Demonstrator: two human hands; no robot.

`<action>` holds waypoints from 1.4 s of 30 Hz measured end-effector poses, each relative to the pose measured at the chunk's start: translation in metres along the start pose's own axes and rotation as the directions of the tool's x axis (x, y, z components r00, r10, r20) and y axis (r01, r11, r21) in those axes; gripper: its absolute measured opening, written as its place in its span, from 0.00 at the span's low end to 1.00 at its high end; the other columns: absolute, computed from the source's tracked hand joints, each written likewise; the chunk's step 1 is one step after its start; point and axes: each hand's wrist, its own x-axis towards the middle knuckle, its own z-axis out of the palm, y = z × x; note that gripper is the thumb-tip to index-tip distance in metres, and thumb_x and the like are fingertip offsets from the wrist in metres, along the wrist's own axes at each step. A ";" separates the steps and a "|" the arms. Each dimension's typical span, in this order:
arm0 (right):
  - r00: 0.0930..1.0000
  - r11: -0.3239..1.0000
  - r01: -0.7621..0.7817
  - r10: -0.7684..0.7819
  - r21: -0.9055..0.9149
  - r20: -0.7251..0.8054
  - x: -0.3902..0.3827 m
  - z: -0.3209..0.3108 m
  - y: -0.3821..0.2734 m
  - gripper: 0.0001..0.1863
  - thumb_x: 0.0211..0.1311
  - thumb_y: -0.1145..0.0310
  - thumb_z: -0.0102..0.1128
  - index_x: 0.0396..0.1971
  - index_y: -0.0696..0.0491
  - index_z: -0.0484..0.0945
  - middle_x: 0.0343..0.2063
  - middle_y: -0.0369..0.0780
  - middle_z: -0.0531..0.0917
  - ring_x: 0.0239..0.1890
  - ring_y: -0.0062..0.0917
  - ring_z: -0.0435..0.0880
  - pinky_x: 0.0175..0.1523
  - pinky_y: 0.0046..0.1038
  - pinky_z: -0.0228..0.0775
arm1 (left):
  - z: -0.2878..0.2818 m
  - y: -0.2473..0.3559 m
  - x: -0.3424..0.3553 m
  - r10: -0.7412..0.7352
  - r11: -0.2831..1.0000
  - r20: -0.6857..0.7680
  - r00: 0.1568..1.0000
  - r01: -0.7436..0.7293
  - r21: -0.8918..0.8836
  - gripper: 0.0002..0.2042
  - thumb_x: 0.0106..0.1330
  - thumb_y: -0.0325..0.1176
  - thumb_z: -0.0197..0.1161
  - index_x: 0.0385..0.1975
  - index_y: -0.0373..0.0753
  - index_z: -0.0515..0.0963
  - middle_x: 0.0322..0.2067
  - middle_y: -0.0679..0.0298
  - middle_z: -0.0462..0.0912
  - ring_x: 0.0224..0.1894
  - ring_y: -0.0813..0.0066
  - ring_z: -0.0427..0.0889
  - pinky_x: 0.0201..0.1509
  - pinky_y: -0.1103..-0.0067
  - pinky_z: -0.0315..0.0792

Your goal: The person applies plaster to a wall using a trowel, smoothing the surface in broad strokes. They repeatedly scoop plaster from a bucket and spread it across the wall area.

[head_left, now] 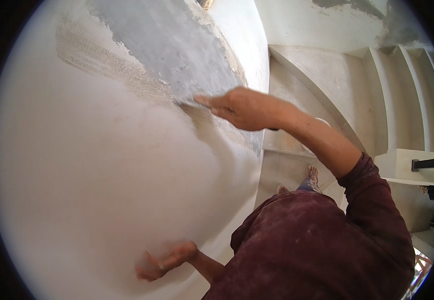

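My right hand [249,107] is closed round a putty knife [189,105], the index finger stretched toward its blade. The handle is mostly hidden in the fist. Its thin edge meets the wall where a grey patch [162,45] borders a rough beige strip [102,60]. A shadow falls on the wall below the blade. Lower down, my left hand [169,259] is close to the smooth white wall [92,175], blurred by motion. Its fingers look apart, with nothing seen in them and a ring on one. Whether it touches the wall I cannot tell.
Curving pale stairs [327,75] rise on the right beside the wall. My bare foot [312,173] stands on a step below. A pale block with a dark metal bracket [428,164] juts in at the right edge. More grey patches mark the far wall [352,7].
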 end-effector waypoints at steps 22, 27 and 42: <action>0.998 0.998 -0.030 0.033 0.060 -0.056 -0.008 0.008 0.036 0.21 0.73 0.60 0.41 0.62 0.45 0.69 0.45 0.50 0.82 0.42 0.39 0.84 0.54 0.33 0.72 | 0.001 -0.008 -0.010 0.038 0.997 0.004 0.999 -0.037 -0.060 0.28 0.68 0.53 0.39 0.60 0.39 0.64 0.65 0.49 0.58 0.72 0.50 0.44 0.71 0.56 0.33; 0.951 0.998 0.051 -0.059 -0.032 -0.304 0.020 -0.047 0.015 0.22 0.74 0.57 0.39 0.63 0.44 0.68 0.43 0.49 0.83 0.39 0.38 0.84 0.51 0.35 0.74 | 0.000 0.003 -0.005 0.055 0.998 -0.028 0.998 -0.055 -0.019 0.28 0.69 0.51 0.40 0.67 0.46 0.56 0.64 0.52 0.63 0.72 0.47 0.46 0.70 0.55 0.31; 0.916 0.974 0.068 0.025 0.216 -0.400 0.020 -0.028 0.004 0.23 0.74 0.57 0.42 0.65 0.46 0.64 0.14 0.39 0.69 0.15 0.20 0.66 0.29 0.27 0.68 | -0.004 0.006 0.002 0.030 0.997 -0.065 0.997 -0.035 -0.073 0.26 0.68 0.48 0.43 0.60 0.39 0.66 0.64 0.47 0.59 0.72 0.48 0.46 0.70 0.55 0.31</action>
